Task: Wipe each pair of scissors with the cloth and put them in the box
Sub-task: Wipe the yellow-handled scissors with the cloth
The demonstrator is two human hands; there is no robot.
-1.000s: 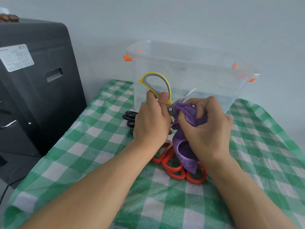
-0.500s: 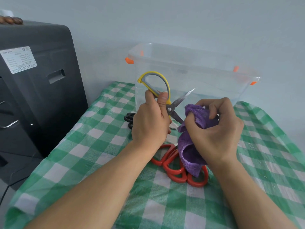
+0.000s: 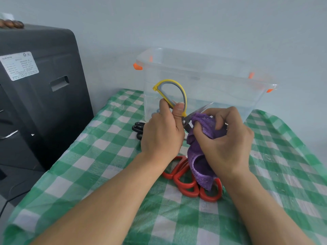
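- The yellow-and-grey-handled scissors (image 3: 174,96) are held up in the air in front of the near wall of the box, blades spread. One steel blade points up and right toward the box; the other runs down into the cloth.
- Half a second ago the purple knitted cloth (image 3: 203,151) sat further out along the blades, clear of the pivot. It has now slid back to just beside the pivot screw, so this reads as a return stroke along the lower blade.
- The left hand (image 3: 161,135) keeps its fingers and thumb curled round the lower handle, as in both earlier pictures.
- The right hand (image 3: 224,142) pinches the bunched cloth around the blade, and the cloth's tail hangs down to the tablecloth.
- The clear plastic box with orange clips (image 3: 203,80) stands at the far edge of the green-and-white checked tablecloth (image 3: 99,165). What it holds cannot be made out.
- The red-handled scissors (image 3: 187,181) lie mid-cloth beneath the hands, and black-handled scissors (image 3: 138,127) lie at the box's near left corner. Both look to be waiting for their wipe.
- Judgement: wiping of this pair is under way, and boxing it comes next.
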